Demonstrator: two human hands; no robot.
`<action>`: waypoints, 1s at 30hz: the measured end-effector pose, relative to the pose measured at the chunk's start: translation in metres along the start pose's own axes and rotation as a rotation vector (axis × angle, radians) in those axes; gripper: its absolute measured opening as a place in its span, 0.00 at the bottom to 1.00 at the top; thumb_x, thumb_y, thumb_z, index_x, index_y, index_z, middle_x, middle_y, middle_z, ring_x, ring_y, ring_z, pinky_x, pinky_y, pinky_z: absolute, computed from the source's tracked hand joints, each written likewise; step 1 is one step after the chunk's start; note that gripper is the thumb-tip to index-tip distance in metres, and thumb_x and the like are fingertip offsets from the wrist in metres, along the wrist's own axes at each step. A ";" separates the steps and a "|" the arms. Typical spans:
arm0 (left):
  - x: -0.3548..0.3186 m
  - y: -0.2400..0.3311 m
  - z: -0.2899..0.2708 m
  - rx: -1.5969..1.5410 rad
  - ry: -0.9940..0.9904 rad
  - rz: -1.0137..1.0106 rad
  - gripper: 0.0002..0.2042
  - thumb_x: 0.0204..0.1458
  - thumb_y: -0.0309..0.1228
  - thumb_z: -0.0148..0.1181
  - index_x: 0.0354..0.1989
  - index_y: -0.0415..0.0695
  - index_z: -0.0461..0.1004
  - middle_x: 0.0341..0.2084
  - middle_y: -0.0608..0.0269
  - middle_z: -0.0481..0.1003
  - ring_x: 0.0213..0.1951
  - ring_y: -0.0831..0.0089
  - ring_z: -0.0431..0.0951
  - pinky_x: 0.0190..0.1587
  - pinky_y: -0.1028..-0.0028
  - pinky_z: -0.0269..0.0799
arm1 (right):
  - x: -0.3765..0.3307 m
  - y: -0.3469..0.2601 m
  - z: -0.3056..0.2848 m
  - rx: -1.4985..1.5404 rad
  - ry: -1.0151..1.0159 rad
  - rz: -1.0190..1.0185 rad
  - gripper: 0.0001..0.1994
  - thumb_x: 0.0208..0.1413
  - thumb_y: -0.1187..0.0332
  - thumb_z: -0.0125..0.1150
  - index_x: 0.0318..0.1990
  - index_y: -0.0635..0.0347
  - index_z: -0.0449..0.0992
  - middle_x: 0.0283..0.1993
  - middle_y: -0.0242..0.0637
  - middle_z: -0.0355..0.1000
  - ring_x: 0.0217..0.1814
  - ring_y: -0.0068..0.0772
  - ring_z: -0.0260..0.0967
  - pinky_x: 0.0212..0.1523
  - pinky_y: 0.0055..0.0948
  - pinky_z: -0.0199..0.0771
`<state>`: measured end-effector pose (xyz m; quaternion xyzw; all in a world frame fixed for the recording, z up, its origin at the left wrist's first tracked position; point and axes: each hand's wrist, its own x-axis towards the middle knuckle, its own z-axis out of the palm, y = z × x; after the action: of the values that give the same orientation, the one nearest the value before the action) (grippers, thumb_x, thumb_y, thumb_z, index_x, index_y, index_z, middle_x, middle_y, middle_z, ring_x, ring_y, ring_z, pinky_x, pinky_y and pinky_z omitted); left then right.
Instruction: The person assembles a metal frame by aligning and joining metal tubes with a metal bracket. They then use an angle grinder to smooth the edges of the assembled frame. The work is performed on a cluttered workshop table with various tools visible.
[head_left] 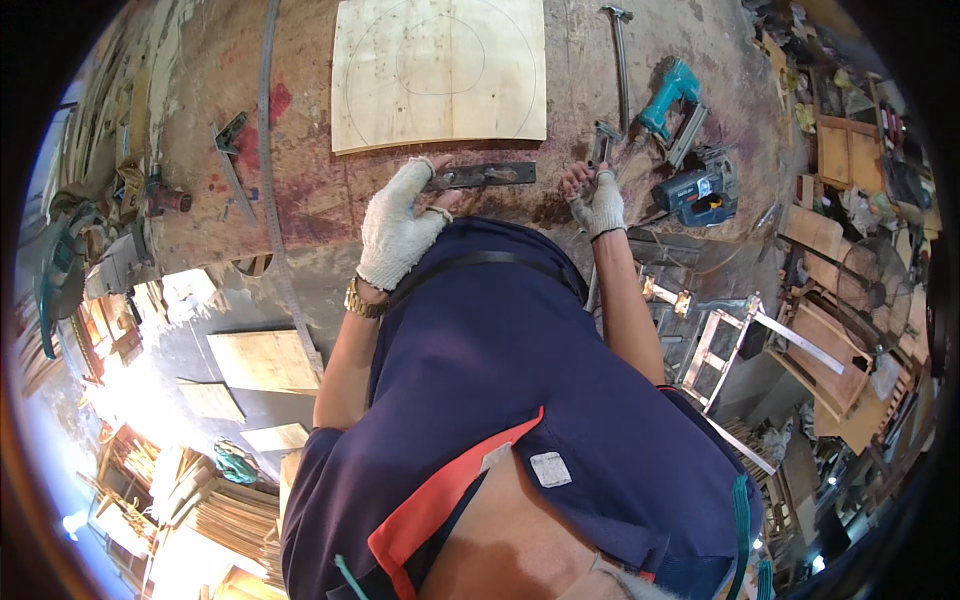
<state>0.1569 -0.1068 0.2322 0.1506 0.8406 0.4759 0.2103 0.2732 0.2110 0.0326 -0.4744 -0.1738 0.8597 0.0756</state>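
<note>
My left hand [400,225], in a white knit glove with bare fingertips, is closed around the left end of a long, narrow, dark block [490,175] that looks like a hand plane. Small fittings show at the block's middle, and it lies along the near edge of the worktable [320,200]. A similar glove covers my right hand [597,203], whose fingers are curled around the lower end of a small metal tool [603,145]; its kind is unclear. Beyond my left hand lies a pale plywood sheet [440,115] with curved pencil lines drawn on it.
A hammer [620,70], a teal nail gun [670,100] and a blue jigsaw [695,195] lie at the right. A long metal ruler [266,130] and a sliding bevel [236,170] lie at the left. A metal ladder [715,355] stands low on the right.
</note>
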 end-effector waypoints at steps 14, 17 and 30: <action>-0.017 -0.027 0.044 -0.040 0.258 -0.060 0.11 0.65 0.28 0.65 0.53 0.41 0.80 0.31 0.61 0.82 0.28 0.82 0.74 0.33 0.76 0.72 | -0.083 0.057 0.130 -1.446 -0.728 -0.579 0.17 0.65 0.54 0.66 0.48 0.59 0.79 0.31 0.46 0.78 0.35 0.52 0.78 0.38 0.43 0.74; -0.017 -0.041 0.048 -0.119 0.277 0.004 0.11 0.66 0.28 0.64 0.53 0.40 0.80 0.30 0.61 0.82 0.27 0.83 0.73 0.32 0.76 0.71 | -0.080 0.053 0.130 -1.522 -0.771 -0.609 0.17 0.69 0.52 0.60 0.45 0.60 0.79 0.31 0.48 0.77 0.35 0.54 0.77 0.37 0.43 0.74; 0.002 -0.041 0.054 -0.308 -0.100 -0.074 0.12 0.69 0.29 0.60 0.53 0.32 0.78 0.39 0.59 0.85 0.39 0.80 0.81 0.41 0.75 0.77 | -0.154 0.051 0.093 -1.251 -0.562 -0.545 0.25 0.71 0.49 0.56 0.36 0.67 0.77 0.25 0.46 0.70 0.28 0.35 0.66 0.33 0.40 0.69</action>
<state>0.1796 -0.0861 0.1717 0.1088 0.7512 0.5829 0.2898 0.2800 0.0969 0.1806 -0.1307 -0.7561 0.6396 -0.0456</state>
